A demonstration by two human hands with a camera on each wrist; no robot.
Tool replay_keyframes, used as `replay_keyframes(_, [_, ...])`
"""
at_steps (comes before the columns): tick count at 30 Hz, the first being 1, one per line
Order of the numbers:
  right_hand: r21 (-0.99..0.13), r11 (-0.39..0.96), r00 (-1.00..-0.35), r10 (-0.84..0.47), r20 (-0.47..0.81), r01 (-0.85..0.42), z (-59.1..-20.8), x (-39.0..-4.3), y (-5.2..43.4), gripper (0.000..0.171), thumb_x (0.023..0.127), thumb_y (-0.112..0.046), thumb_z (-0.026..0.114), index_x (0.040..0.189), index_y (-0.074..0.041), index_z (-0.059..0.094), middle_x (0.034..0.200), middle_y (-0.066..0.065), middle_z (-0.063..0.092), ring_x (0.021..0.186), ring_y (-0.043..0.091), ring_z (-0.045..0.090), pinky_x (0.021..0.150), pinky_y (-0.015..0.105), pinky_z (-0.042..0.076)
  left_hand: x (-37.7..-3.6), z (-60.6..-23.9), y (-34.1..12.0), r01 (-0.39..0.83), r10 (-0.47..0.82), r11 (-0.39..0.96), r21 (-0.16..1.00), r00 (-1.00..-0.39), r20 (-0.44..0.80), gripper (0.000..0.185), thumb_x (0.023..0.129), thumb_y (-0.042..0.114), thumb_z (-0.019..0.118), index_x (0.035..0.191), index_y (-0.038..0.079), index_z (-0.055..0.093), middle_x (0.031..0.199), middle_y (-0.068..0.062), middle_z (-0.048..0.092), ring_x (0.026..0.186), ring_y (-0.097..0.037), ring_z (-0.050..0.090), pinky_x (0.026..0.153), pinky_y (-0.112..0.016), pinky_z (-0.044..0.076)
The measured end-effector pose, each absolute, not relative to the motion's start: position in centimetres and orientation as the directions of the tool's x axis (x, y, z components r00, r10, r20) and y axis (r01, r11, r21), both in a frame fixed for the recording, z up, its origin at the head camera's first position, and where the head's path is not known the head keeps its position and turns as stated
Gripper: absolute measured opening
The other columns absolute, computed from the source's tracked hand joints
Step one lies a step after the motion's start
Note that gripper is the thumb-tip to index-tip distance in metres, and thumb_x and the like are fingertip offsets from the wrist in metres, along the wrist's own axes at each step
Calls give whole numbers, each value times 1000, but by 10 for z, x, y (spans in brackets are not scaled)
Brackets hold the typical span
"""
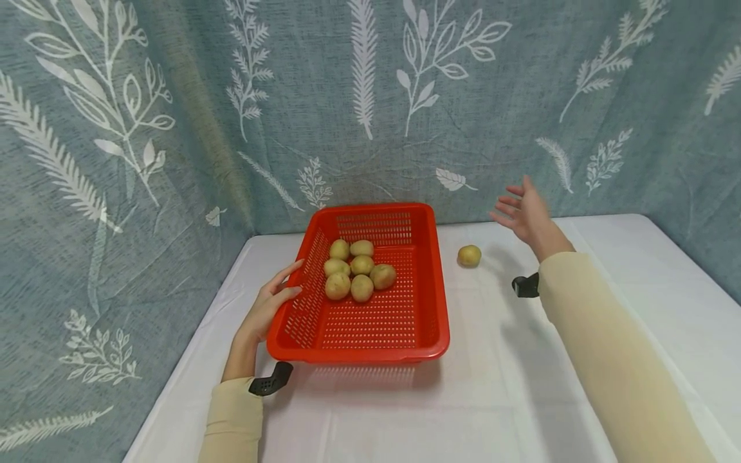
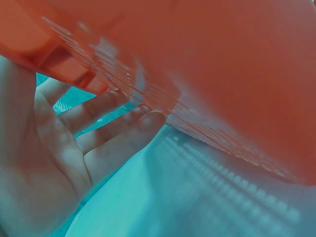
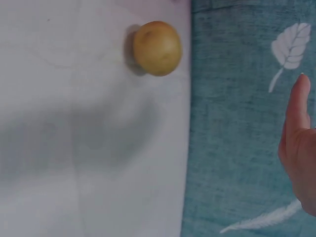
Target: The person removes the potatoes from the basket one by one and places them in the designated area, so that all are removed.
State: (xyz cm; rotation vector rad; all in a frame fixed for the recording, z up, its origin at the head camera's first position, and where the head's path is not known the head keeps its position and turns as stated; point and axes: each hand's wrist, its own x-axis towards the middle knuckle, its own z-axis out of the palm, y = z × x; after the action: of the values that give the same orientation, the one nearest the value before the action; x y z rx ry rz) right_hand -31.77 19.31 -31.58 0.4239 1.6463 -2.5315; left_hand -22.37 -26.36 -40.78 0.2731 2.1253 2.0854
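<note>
A red plastic basket (image 1: 431,283) with slotted walls stands on the white-covered table. Several potatoes (image 1: 362,265) lie together in its left part. My left hand (image 1: 267,310) holds the basket's left side, thumb on the rim and fingers against the outer wall. In the left wrist view those fingers (image 2: 133,133) touch the slotted wall from below the rim. A single potato (image 1: 469,256) rests on the cloth to the right of the basket. Up and to the right of it, my right hand (image 1: 527,215) hovers with fingers spread, holding nothing. That lone potato (image 3: 158,48) also appears in the right wrist view, apart from the hand.
A white cloth (image 1: 480,399) covers the table. Grey-green curtains (image 1: 191,116) with white leaf prints hang behind and along the sides, meeting the table's back edge. Dark wrist cameras (image 1: 272,379) sit at both sleeves.
</note>
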Motion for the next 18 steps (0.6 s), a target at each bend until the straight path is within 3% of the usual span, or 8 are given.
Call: replay_keyframes(18, [-897,-411,-983,9,-182,163,-276,-324,128,63,100,-48,28,149,-9,30,146,15,31,133,29,35,99,38,41,-224,-408,-265,25,225,7,1000,-974,23,56,97,8,46,150,9,29,126,-29,43,94,-26,62,73,-38,55])
